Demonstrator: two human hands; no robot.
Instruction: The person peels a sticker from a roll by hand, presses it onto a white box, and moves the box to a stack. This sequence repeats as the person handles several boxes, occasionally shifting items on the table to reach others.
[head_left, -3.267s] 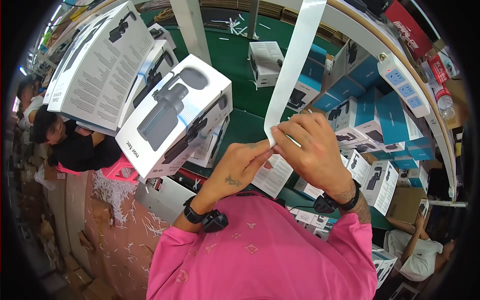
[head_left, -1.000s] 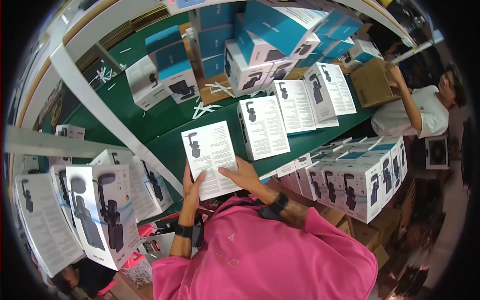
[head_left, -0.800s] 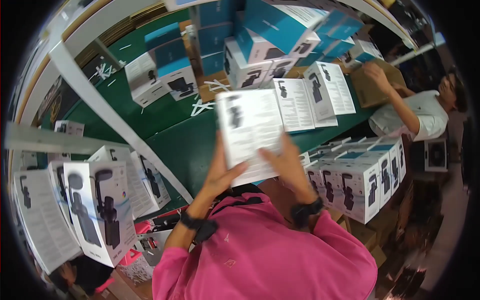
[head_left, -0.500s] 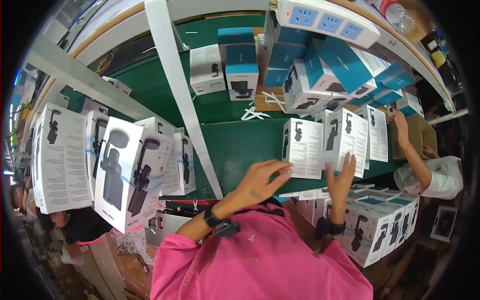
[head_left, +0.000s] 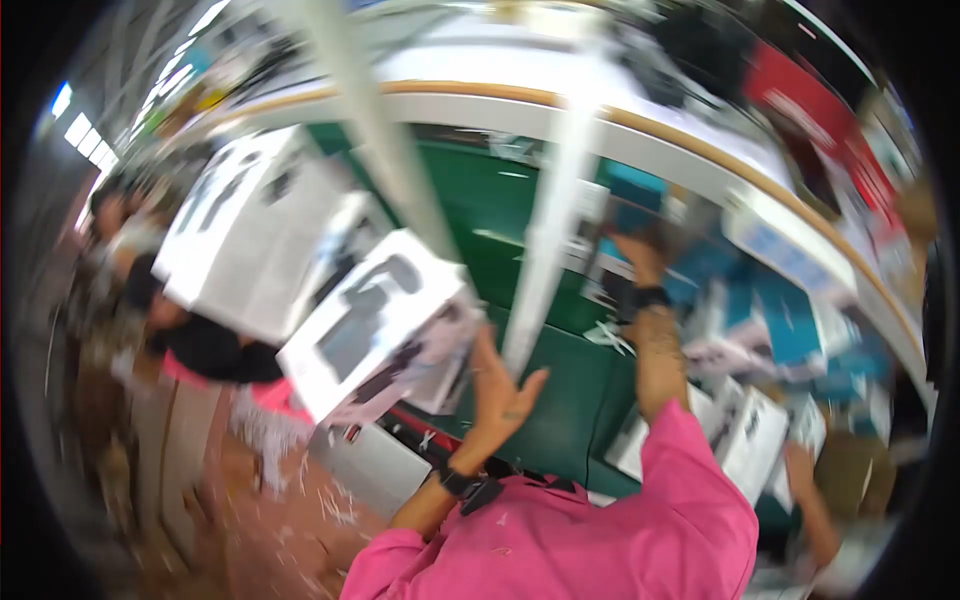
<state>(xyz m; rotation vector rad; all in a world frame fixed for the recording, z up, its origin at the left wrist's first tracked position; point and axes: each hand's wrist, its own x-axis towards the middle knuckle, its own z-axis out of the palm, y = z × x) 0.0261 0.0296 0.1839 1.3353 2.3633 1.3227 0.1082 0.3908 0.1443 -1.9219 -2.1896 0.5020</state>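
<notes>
My left hand (head_left: 498, 398) is beside the right side of a tilted white printed box (head_left: 345, 345). Its fingers are stretched up and its thumb is spread; whether the fingertips touch the box I cannot tell. Behind that box, to the left, stands a larger-looking white box (head_left: 255, 240). My right hand (head_left: 641, 256) reaches far over the green bench (head_left: 555, 385) to white-and-teal boxes (head_left: 636, 190) at the back. Motion smears its fingers, so a grip on anything there cannot be made out.
White uprights (head_left: 555, 210) rise between me and the bench's back. Teal and white boxes (head_left: 785, 325) are piled at the right, below a power strip (head_left: 785, 240). Another person's hand (head_left: 800, 470) is near white boxes (head_left: 750, 440). Paper shreds (head_left: 265, 440) lie on the floor.
My view has swung left and blurred. My left hand has gone from the middle box to the left-hand boxes. My right hand has left the right-hand boxes and reached to the back.
</notes>
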